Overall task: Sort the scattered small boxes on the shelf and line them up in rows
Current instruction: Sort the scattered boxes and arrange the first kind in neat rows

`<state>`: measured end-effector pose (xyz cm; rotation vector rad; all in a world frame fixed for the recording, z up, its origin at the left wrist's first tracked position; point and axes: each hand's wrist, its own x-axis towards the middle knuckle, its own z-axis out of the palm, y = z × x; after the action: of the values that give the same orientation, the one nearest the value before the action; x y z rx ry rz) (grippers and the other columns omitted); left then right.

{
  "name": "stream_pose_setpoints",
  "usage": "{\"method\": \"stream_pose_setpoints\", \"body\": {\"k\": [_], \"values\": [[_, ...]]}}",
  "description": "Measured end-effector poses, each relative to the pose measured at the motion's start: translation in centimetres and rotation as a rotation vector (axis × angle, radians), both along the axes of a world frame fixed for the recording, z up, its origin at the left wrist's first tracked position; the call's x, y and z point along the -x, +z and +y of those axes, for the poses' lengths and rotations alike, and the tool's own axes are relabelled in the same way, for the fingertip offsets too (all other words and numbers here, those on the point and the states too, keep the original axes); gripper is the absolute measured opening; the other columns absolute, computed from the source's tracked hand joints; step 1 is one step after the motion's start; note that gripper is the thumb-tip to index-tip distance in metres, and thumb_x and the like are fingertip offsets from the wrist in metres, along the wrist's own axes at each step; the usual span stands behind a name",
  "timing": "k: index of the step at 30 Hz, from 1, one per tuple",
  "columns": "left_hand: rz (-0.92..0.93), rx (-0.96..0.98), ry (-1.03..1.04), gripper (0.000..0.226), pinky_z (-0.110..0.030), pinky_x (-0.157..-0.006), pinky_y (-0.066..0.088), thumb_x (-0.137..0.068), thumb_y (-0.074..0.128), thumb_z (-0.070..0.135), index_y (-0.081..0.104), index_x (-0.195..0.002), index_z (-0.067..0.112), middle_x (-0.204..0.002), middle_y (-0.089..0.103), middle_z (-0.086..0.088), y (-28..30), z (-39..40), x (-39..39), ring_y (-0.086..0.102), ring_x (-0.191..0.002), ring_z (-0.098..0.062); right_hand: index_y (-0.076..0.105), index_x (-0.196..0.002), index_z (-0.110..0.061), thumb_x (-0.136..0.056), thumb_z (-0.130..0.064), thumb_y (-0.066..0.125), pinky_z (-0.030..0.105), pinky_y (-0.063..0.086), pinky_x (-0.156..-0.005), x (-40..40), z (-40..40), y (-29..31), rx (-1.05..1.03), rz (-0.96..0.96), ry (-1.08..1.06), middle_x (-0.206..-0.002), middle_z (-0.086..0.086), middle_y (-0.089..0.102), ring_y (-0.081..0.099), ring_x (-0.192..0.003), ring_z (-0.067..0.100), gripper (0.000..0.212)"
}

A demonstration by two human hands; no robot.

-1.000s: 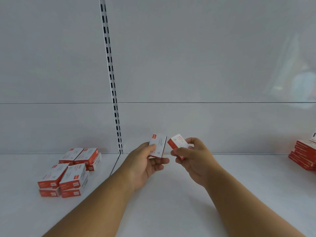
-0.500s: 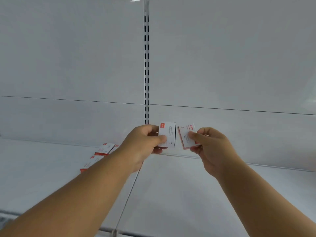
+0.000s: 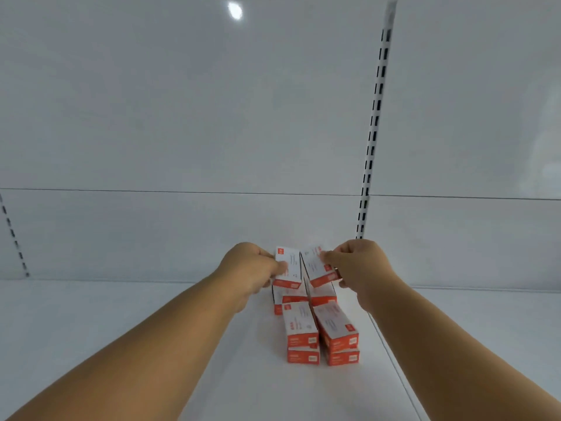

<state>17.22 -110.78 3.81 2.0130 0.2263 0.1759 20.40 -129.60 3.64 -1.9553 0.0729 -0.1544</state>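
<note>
Hands hold one small box apiece over the back of a block of small white-and-orange cardboard boxes on the white shelf board [image 3: 151,329]. The left hand [image 3: 252,270] pinches a flat white carton with an orange end [image 3: 290,267], thumb on its printed face and the other fingers curled behind it. The right hand [image 3: 356,267] pinches a second white carton with an orange end [image 3: 315,268] in the same way, fingertips on its right edge. The two held cartons stand side by side, their inner long edges touching or almost touching, both tipped with the orange ends toward the camera.

Directly beneath them sits the rear pair of stacked boxes [image 3: 303,294], largely hidden by the held cartons; whether the held cartons rest on that pair or hang just above it cannot be told. In front of the rear pair stands the front pair of stacks [image 3: 321,332], each two boxes high, white tops up and orange ends facing the camera, the left stack just beside the right one.

Just right of the block, a seam in the shelf board runs toward the back. Above it, behind the right hand, a slotted metal upright [image 3: 375,123] climbs the white back panel [image 3: 182,117]. A second slotted upright [image 3: 13,235] shows well to the left of the block.
</note>
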Motion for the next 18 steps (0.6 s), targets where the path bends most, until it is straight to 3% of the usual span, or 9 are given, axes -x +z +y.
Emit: {"method": "stream_pose_setpoints", "body": {"k": [4,7,9,14,18], "values": [[0.084,-0.113,-0.065,0.014,-0.029,-0.063,0.052,-0.085,0.073,0.029,0.071,-0.08,0.016,-0.078,0.074,-0.002,-1.1,0.8,-1.6,0.065,-0.066,-0.014,0.054,-0.059,-0.013,-0.086,-0.036,0.069,0.025,0.038,-0.043,-0.5,0.7,-1.0,0.328,-0.009,-0.097,-0.061,0.004,0.071,0.049,-0.04,0.012,0.038],[0.041,-0.274,-0.084,0.031,-0.037,-0.076,0.059,-0.08,0.076,0.043,0.067,-0.074,0.013,-0.08,0.073,-0.005,-1.6,0.8,-2.5,0.069,-0.075,-0.021,0.057,-0.068,-0.013,-0.086,-0.039,0.068,0.025,0.044,-0.047,-0.5,1.7,-0.6,0.599,-0.008,-0.105,-0.065,0.0,0.069,0.059,-0.053,0.012,0.034],[0.015,-0.319,-0.084,0.041,-0.041,-0.077,0.059,-0.078,0.075,0.052,0.065,-0.071,0.013,-0.077,0.072,-0.005,-1.8,0.8,-2.5,0.07,-0.074,-0.023,0.057,-0.074,-0.014,-0.088,-0.038,0.066,0.027,0.048,-0.051,-0.2,2.2,-0.3,0.713,-0.04,-0.146,-0.069,-0.001,0.065,0.06,-0.06,0.013,0.029],[-0.086,-0.34,-0.082,0.047,-0.042,-0.073,0.057,-0.089,0.059,0.056,0.059,-0.07,0.013,-0.083,0.074,-0.011,-1.3,1.4,-1.1,0.07,-0.072,-0.026,0.048,-0.074,-0.024,-0.091,-0.045,0.054,0.024,0.036,-0.05,2.5,1.9,-0.6,0.696,-0.215,-0.188,-0.072,-0.006,0.057,0.052,-0.061,0.009,0.028],[-0.043,-0.454,-0.205,0.034,-0.03,-0.059,0.053,-0.088,0.061,0.052,0.058,-0.072,0.023,-0.072,0.068,0.009,-1.5,1.2,1.7,0.064,-0.063,-0.01,0.049,-0.083,-0.029,-0.083,-0.062,0.056,0.023,0.036,-0.054,5.9,0.5,-1.3,0.777,-0.137,-0.035,-0.082,-0.012,0.056,0.052,-0.071,0.005,0.033]]}}
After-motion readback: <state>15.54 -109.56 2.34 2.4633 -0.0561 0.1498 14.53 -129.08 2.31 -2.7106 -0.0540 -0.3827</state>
